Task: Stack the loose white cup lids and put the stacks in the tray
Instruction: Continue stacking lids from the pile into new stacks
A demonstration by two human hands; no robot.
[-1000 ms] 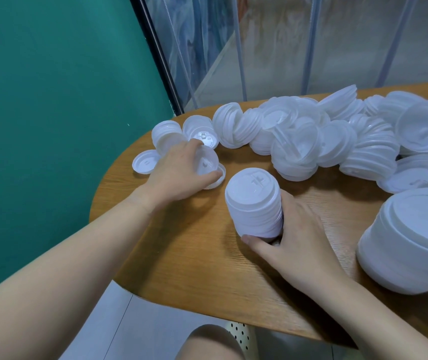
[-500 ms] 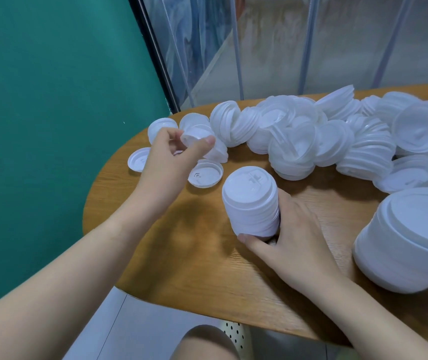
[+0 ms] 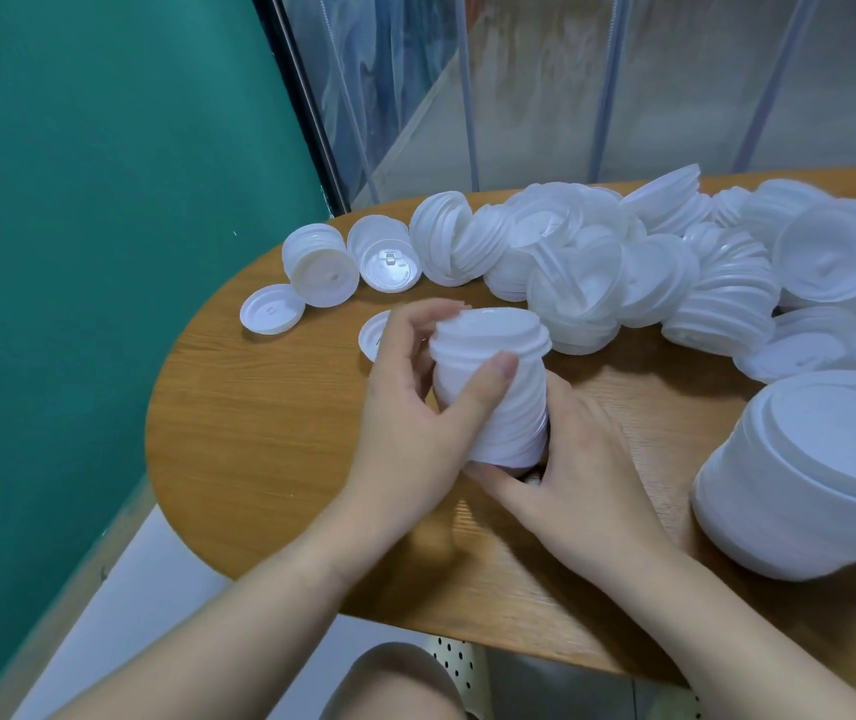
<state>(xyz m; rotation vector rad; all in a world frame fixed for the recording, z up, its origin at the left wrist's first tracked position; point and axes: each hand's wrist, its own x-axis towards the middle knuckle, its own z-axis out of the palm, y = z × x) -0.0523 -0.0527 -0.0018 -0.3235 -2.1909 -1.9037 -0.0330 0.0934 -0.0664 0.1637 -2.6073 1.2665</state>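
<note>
Head view: both hands (image 3: 467, 407) hide the lid stack's (image 3: 498, 387) base (blurred).

We see all the lids (image 3: 597, 272) are plain white, same as the stack (image 3: 498, 387) and that big tub (image 3: 800, 480). The table (image 3: 270, 433) is warm brown woodgrain, the wall (image 3: 78, 226) is flat teal, with a black frame (image 3: 301, 96) beside it.
</note>
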